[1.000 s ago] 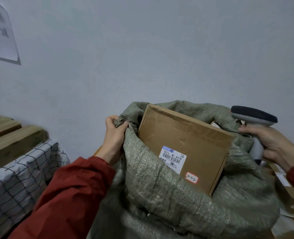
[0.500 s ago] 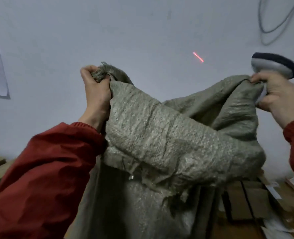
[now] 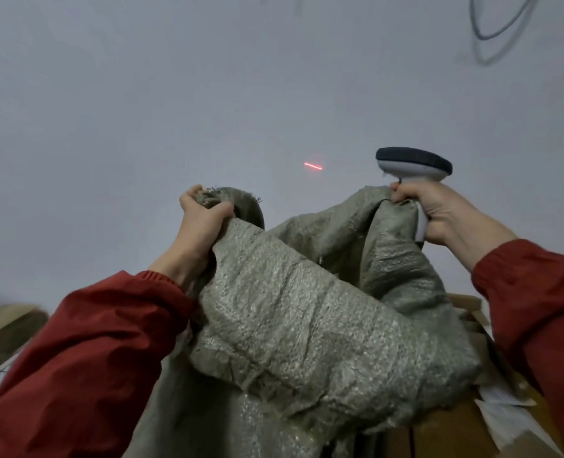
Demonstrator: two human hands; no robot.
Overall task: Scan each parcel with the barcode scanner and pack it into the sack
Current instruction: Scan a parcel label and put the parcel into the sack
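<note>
Low at the far left lie some wooden boards point(image 3: 6, 325). The person's left hand point(image 3: 204, 219) is clenched round a bunched corner of the sack point(image 3: 307, 319), which is held up and sags between both raised hands. A short red light line point(image 3: 313, 165) glows on the wall point(image 3: 142, 110) above it. The right hand point(image 3: 439, 213) grips the handle of the scanner point(image 3: 412, 163) and pins the sack's other corner against it. Cardboard boxes point(image 3: 465, 302) sit low on the right, behind the sack.
</note>
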